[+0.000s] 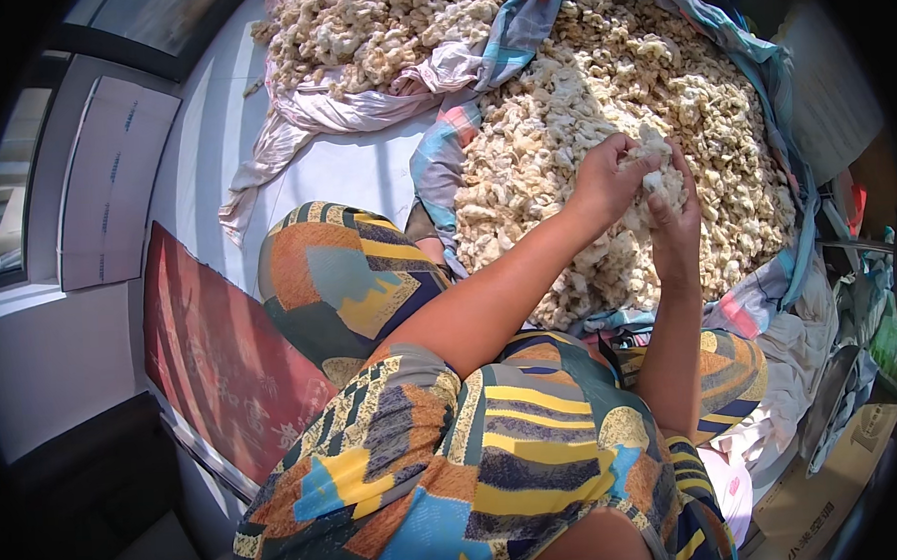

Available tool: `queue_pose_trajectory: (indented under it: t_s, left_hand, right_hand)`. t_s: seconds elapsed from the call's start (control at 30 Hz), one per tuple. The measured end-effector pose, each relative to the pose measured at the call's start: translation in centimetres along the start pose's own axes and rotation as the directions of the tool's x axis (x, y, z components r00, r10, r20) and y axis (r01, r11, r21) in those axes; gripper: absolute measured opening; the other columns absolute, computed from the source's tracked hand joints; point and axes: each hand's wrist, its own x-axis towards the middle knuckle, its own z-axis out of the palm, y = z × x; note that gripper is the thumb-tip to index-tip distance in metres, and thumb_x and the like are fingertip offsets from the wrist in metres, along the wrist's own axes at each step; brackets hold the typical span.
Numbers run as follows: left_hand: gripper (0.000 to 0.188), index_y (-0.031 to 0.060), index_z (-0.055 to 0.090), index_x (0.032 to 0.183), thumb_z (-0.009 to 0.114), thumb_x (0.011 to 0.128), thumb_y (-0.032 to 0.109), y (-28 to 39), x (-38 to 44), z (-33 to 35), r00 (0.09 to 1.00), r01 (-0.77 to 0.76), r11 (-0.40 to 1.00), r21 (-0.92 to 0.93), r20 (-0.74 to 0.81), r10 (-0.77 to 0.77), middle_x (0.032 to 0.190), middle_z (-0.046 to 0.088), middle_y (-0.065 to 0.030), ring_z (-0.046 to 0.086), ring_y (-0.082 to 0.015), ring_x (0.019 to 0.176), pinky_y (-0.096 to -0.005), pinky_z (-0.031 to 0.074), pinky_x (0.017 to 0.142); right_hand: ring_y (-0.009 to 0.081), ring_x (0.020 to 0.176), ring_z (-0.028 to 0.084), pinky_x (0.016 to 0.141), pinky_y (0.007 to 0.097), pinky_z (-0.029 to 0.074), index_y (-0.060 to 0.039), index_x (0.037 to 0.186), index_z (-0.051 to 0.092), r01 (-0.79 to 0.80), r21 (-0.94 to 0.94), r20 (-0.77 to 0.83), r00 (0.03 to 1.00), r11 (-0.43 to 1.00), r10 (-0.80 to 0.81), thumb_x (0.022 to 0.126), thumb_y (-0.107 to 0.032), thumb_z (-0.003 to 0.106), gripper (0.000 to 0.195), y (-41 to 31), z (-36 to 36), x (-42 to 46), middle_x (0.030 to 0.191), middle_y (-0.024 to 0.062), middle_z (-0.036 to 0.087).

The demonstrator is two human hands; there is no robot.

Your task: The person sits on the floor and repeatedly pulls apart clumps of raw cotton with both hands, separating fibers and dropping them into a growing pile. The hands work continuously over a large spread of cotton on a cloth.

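Observation:
Between both hands is a tuft of off-white raw cotton [653, 158], held above a broad heap of the same fibre [533, 156]. My left hand [611, 179] pinches the tuft from its left side with thumb and fingers. On the other side, my right hand [674, 195] cups it, thumb toward me and fingers behind. The heap of loose, clumpy, cream to tan cotton rests on a plaid cloth [780, 130] whose rolled edges surround it. Sunlight falls on the near part of the heap.
A second cotton heap [377, 28] lies on a pale cloth [351, 111] at the upper left. A red mat [226, 350] is left of my crossed legs. A white panel [114, 182] leans by the window. A cardboard box [833, 481] and crumpled fabric [790, 378] are at right.

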Motion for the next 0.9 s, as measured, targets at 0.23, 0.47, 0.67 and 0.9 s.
queue_pose_trajectory:
  t_s: [0.23, 0.47, 0.67, 0.9]
  left_hand:
    - [0.034, 0.0014, 0.059, 0.099, 0.076, 0.083, 0.026, -0.5, 0.5, -0.2, 0.995, 0.058, 0.993, 0.1, 0.081, -0.066, 0.084, 0.061, -0.0048, 0.056, -0.0094, 0.069, -0.0251, 0.05, 0.061]
    - [0.068, 0.0001, 0.047, 0.129, 0.082, 0.076, 0.022, -0.2, -0.7, 0.3, 0.974, 0.111, 0.987, -0.118, 0.208, -0.084, 0.11, 0.063, -0.0115, 0.06, -0.0156, 0.099, -0.0284, 0.052, 0.079]
    - [0.063, 0.0024, 0.049, 0.127, 0.082, 0.074, 0.013, -0.1, -0.8, -0.6, 0.975, 0.01, 0.999, 0.03, 0.22, -0.016, 0.102, 0.067, -0.0111, 0.063, -0.0144, 0.093, -0.0284, 0.052, 0.077]
    - [0.053, -0.0043, 0.048, 0.124, 0.075, 0.082, 0.011, -1.3, 1.1, -1.3, 0.997, -0.036, 0.996, -0.076, -0.064, 0.031, 0.094, 0.069, -0.0117, 0.065, -0.0149, 0.08, -0.0277, 0.053, 0.066]
  right_hand:
    - [0.0118, 0.084, 0.063, 0.064, 0.0218, 0.051, -0.008, 0.132, 0.046, -0.163, -0.177, -0.28, 0.954, 0.971, 0.109, 0.094, -0.015, 0.061, 0.041, 1.8, 0.1, 0.3, 0.107, 0.0056, 0.063]
    - [0.0116, 0.073, 0.061, 0.052, 0.022, 0.046, -0.0093, 0.119, 0.052, -0.042, 0.006, -0.502, 0.864, 0.999, 0.039, 0.098, -0.033, 0.051, 0.031, 3.0, -0.5, 1.3, 0.102, 0.0043, 0.062]
    - [0.0134, 0.092, 0.059, 0.066, 0.0224, 0.046, -0.0186, 0.13, 0.047, -0.312, 0.183, -0.339, 0.87, 0.932, 0.357, 0.092, -0.055, 0.054, 0.053, 1.5, 0.0, 0.7, 0.114, 0.0031, 0.059]
    - [0.0058, 0.081, 0.048, 0.057, 0.0189, 0.036, -0.0134, 0.135, 0.044, -0.098, -0.06, -0.153, 0.984, 0.993, 0.088, 0.094, -0.017, 0.058, 0.043, 1.0, 1.4, -0.2, 0.115, 0.0029, 0.054]
